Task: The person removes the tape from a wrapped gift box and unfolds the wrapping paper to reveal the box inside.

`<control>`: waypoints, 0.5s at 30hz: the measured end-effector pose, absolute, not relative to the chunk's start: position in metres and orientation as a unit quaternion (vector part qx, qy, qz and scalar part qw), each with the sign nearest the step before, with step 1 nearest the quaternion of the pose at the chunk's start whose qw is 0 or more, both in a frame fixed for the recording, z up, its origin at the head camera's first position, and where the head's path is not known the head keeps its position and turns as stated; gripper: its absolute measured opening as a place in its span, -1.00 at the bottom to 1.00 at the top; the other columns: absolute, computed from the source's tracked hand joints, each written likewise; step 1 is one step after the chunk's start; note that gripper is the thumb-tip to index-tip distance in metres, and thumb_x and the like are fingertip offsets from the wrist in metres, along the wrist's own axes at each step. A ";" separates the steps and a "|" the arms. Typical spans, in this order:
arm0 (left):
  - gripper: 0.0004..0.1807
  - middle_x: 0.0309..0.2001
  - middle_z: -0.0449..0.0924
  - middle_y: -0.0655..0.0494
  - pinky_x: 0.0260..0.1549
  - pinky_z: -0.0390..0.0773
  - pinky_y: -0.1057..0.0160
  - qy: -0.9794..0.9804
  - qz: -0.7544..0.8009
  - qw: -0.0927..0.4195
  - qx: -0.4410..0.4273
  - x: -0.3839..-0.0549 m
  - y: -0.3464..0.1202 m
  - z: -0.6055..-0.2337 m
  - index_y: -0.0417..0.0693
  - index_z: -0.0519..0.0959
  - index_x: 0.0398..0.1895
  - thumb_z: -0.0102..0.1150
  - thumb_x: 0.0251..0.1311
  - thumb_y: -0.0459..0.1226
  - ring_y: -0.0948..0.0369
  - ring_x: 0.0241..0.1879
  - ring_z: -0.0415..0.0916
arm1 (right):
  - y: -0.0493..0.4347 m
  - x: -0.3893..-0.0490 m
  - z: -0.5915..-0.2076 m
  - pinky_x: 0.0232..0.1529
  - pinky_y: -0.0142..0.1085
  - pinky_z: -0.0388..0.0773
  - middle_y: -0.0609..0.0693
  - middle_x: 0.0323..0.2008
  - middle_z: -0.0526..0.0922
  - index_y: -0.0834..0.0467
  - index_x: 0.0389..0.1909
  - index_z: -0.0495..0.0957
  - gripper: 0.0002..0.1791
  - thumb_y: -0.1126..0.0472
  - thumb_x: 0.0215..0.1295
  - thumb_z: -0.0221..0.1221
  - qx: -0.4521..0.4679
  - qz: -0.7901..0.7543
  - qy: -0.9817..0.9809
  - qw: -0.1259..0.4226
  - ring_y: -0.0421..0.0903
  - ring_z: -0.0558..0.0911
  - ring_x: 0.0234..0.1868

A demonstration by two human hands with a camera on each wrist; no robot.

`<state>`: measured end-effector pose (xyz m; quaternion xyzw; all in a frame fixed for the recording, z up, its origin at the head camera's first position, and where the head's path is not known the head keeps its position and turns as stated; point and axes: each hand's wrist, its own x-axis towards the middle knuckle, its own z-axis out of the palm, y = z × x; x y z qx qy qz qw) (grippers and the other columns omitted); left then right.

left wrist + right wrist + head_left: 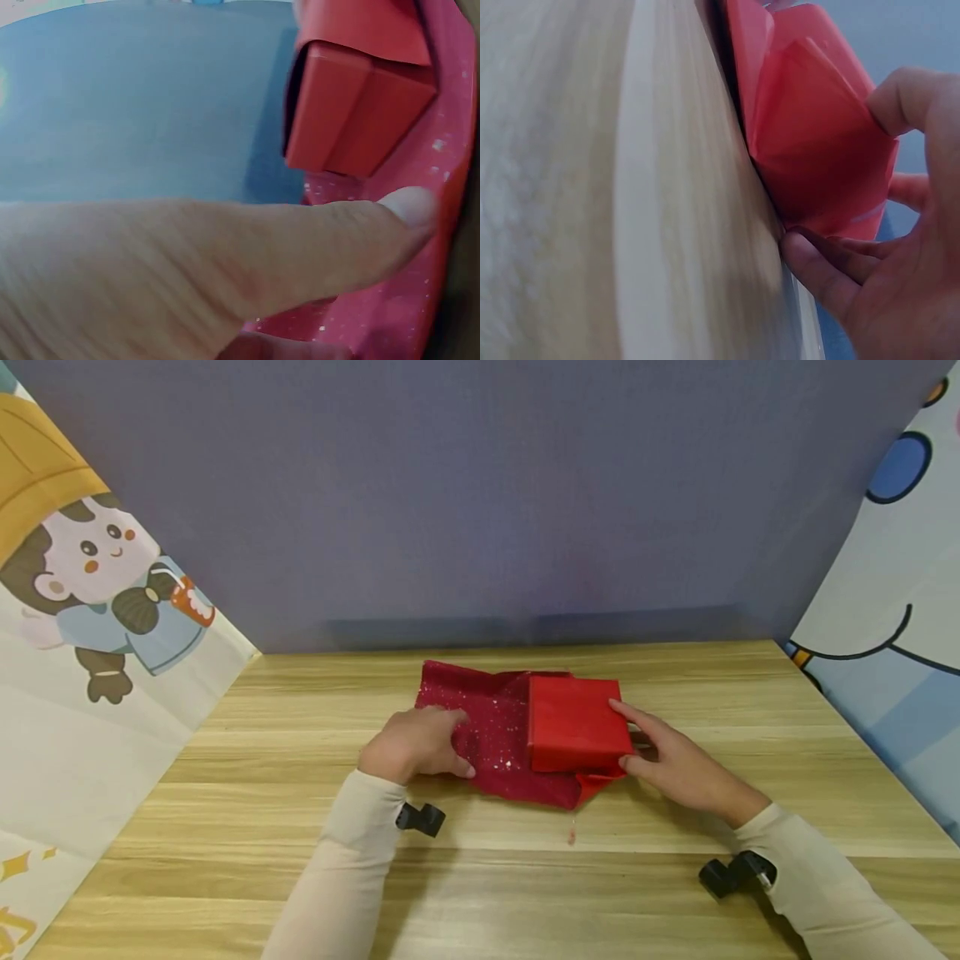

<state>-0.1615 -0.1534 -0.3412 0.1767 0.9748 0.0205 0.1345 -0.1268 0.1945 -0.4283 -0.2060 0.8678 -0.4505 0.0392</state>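
Note:
A red box (573, 722), partly covered by red paper, lies on the right part of a sheet of dark red, gold-speckled wrapping paper (491, 735). My left hand (420, 743) rests at the sheet's left side, thumb and fingers spread apart. In the left wrist view its straight thumb lies over the speckled side, short of the box (337, 112). At the box's right end, my right hand (686, 768) grips it, one fingertip on the top edge and the thumb low at the front corner. The right wrist view shows folded red paper (817, 142) at that end.
A wooden table (525, 893) carries everything, with a grey-blue panel (480, 502) upright behind it. Cartoon-printed sheets (97, 710) flank both sides. Small black devices (423, 818) are worn at both wrists. A small reddish mark (572, 837) shows in front of the paper.

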 end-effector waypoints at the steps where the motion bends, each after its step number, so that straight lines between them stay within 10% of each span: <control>1: -0.13 0.27 0.49 0.01 0.15 0.44 -0.07 0.975 0.013 0.139 0.174 -0.162 -0.153 -0.343 0.06 0.46 0.38 0.52 -0.05 0.09 0.02 0.25 0.43 | 0.195 -0.127 -0.429 0.17 0.06 0.49 0.29 0.49 0.12 0.08 0.61 -0.03 -0.15 0.22 0.42 0.18 -0.208 -0.448 0.869 0.039 0.24 0.45 0.29; 15: 0.16 0.56 0.00 -0.07 0.33 0.23 -0.18 0.966 -0.011 0.199 0.167 -0.165 -0.142 -0.363 0.21 0.18 0.57 0.59 -0.16 0.08 -0.17 0.51 -0.04 | 0.201 -0.127 -0.424 0.16 0.03 0.49 0.25 0.51 0.11 0.07 0.61 -0.03 -0.13 0.29 0.38 0.18 -0.209 -0.427 0.879 0.026 0.19 0.46 0.29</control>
